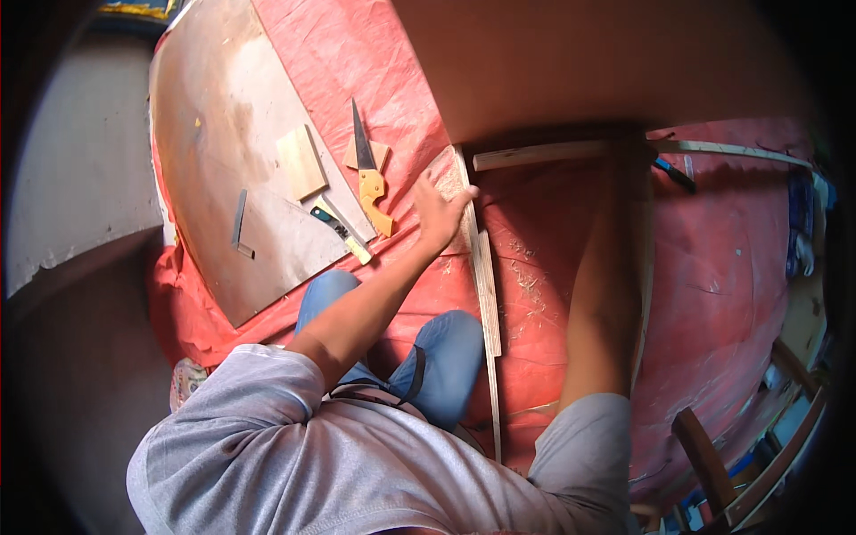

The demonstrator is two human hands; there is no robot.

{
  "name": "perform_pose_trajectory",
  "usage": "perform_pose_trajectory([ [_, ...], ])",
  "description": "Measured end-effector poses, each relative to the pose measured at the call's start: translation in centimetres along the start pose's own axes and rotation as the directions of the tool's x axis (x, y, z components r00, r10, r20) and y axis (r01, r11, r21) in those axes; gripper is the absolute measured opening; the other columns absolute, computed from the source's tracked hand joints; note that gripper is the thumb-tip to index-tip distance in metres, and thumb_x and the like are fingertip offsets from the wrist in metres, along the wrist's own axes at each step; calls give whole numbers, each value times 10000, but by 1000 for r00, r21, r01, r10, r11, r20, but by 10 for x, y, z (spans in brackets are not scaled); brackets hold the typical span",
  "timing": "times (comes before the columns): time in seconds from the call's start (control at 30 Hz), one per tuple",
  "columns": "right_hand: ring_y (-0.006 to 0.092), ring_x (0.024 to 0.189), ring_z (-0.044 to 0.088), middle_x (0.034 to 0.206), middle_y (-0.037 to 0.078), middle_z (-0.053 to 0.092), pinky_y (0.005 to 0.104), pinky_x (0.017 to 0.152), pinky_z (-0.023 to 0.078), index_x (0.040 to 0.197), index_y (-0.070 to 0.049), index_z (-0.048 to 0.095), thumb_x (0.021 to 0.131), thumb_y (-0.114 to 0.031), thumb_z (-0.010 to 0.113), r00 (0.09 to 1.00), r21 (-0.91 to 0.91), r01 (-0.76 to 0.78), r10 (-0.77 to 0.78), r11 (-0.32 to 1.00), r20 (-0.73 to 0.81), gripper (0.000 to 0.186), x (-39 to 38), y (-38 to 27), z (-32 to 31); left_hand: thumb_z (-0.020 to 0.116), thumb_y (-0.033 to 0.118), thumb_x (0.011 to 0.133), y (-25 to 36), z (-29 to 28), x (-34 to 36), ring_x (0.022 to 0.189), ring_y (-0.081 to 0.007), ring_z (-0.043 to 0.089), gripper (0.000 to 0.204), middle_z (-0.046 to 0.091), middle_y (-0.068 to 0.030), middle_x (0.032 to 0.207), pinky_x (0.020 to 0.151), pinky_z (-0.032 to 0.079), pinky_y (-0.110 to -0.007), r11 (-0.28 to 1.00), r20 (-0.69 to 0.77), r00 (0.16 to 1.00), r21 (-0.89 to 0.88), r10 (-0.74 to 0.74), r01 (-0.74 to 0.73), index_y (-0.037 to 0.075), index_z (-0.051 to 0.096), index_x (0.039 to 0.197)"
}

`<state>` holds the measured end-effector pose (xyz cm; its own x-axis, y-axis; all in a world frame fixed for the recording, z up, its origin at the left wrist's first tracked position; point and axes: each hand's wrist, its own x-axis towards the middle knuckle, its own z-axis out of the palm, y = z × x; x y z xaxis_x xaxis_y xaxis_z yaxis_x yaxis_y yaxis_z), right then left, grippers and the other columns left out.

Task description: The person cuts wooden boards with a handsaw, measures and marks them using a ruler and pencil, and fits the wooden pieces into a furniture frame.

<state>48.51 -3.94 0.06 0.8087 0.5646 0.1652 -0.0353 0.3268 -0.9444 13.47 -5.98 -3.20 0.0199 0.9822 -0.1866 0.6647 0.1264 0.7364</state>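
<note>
My left hand has its fingers apart, thumb at a long pale wooden strip lying lengthwise on red sheeting. My right hand reaches into deep shadow below a big brown panel, near a crosswise batten; its fingers are hidden. Just right of it lies a blue-and-black tool. To the left of my left hand are a folding saw with a yellow handle, a small wood block, a yellow-and-green handled tool and a metal square.
A large worn board lies on the red sheet at left, with a grey slab beyond it. Wooden frame pieces and assorted blue items crowd the right edge. My knees are below my left arm.
</note>
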Motion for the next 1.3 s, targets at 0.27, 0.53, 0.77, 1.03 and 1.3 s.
perform_pose_trajectory([
  [0.27, 365, 933, 673, 1057, 258, 666, 451, 720, 530, 1360, -39, 579, 1069, -403, 523, 999, -25, 22, -21, 999, 27, 469, -2, -1, 5, 722, 245, 910, -7, 77, 18, 1192, -471, 539, 571, 584, -284, 1224, 1059, 412, -538, 980, 8, 989, -134, -145, 145, -18, 481, 1357],
  [0.53, 351, 939, 671, 1060, 241, 667, 442, 712, 533, 1369, -52, 570, 1067, -423, 519, 999, -40, 21, -20, 999, 43, 480, 4, 9, 20, 648, 276, 980, -12, 76, 21, 1395, -458, 440, 722, 464, -287, 1500, 1181, 354, -477, 955, -2, 1000, -296, -27, 25, -12, 336, 1563],
  [0.77, 338, 944, 669, 1062, 226, 667, 433, 706, 536, 1376, -64, 563, 1066, -440, 516, 999, -46, 13, -11, 999, 43, 490, -3, 2, 16, 594, 253, 1024, -7, 79, 32, 1379, -456, 458, 628, 480, -270, 1473, 1155, 383, -500, 947, -64, 987, -297, -146, 121, 8, 356, 1551],
  [1.03, 324, 949, 668, 1065, 209, 667, 424, 699, 539, 1385, -78, 555, 1064, -460, 512, 998, -4, 18, -18, 1000, 53, 501, 11, 0, 5, 702, 470, 951, 5, 71, 27, 1417, -481, 392, 921, 403, -294, 1511, 1184, 335, -514, 967, -88, 995, -256, -41, 17, -10, 247, 1593],
  [1.3, 309, 955, 666, 1068, 191, 667, 415, 692, 542, 1393, -91, 546, 1062, -480, 508, 998, 3, 28, -28, 1000, 52, 513, 6, 6, 14, 762, 704, 812, 10, 66, 24, 1318, -395, 454, 1080, 465, -242, 1377, 1162, 345, -478, 865, -259, 966, -484, 2, -132, -51, 371, 1478],
])
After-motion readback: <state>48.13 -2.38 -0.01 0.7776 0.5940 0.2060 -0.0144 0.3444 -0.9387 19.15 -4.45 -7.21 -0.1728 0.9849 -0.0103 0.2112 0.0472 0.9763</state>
